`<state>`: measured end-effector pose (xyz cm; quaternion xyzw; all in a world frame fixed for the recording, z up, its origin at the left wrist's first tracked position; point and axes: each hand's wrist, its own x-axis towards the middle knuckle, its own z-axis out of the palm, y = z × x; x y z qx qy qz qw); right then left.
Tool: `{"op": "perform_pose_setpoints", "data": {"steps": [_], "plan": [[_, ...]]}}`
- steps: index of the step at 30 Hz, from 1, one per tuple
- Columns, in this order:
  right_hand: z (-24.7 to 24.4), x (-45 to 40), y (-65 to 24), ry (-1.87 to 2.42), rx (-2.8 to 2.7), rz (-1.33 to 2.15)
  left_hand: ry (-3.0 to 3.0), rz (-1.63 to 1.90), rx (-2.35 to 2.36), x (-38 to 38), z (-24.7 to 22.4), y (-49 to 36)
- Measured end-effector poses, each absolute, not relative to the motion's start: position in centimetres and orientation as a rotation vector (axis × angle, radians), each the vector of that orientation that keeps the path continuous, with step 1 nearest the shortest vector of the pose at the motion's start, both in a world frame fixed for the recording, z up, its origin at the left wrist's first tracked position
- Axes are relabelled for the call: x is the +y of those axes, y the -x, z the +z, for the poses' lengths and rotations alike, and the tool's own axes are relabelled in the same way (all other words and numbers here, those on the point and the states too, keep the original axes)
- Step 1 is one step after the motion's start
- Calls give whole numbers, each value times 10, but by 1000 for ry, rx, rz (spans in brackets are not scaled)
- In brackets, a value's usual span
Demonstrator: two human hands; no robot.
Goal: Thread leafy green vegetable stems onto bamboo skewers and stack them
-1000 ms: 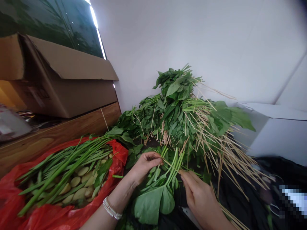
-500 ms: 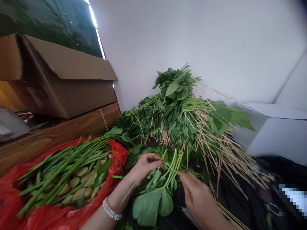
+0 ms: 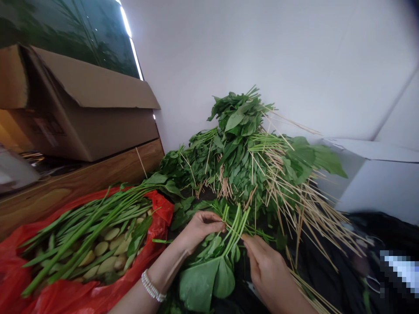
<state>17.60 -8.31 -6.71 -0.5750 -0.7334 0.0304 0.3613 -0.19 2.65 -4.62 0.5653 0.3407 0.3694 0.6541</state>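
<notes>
In front of me is a small bunch of leafy greens [image 3: 200, 279], its pale green stems upright and its broad leaves hanging toward me. My left hand [image 3: 205, 227] wears a beaded bracelet on the wrist and pinches the stems at their left side between thumb and fingers. Close to the right side of the same stems, my right hand [image 3: 263, 257] is closed in a pinch. A thin bamboo skewer seems to run across the stems from its fingertips, though most of it is hidden.
Behind my hands rises a pile of skewered greens [image 3: 238, 161], with bamboo skewers [image 3: 314, 209] fanning out rightward. On the left, a red plastic bag [image 3: 160, 213] holds long green stalks and sliced pieces. A cardboard box [image 3: 98, 126] stands beyond it; a white box [image 3: 376, 183] is at right.
My left fingertips have shifted slightly right, closer against the stems. The hanging leaves have moved a little left; my right hand stays almost still.
</notes>
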Motion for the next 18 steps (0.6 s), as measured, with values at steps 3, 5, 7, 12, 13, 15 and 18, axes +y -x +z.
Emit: {"op": "perform_pose_setpoints", "data": {"steps": [3,5,7,12,13,15,18], "plan": [[-67,-83,-176,1497,-1903,120,-1303,832,750,27,-45,3],[-67,-83,-176,1499,-1905,140,-1321,820,738,27,-43,5],[-68,-83,-175,1498,-1907,150,-1340,810,736,28,-42,6],[-70,-83,-175,1494,-1902,165,-1365,825,778,27,-42,4],[-70,-82,-175,1495,-1899,163,-1364,828,785,26,-42,3],[-71,-82,-175,1493,-1896,154,-1361,835,788,25,-42,2],[-72,-82,-175,1477,-1897,141,-1365,828,778,23,-44,-1]]}}
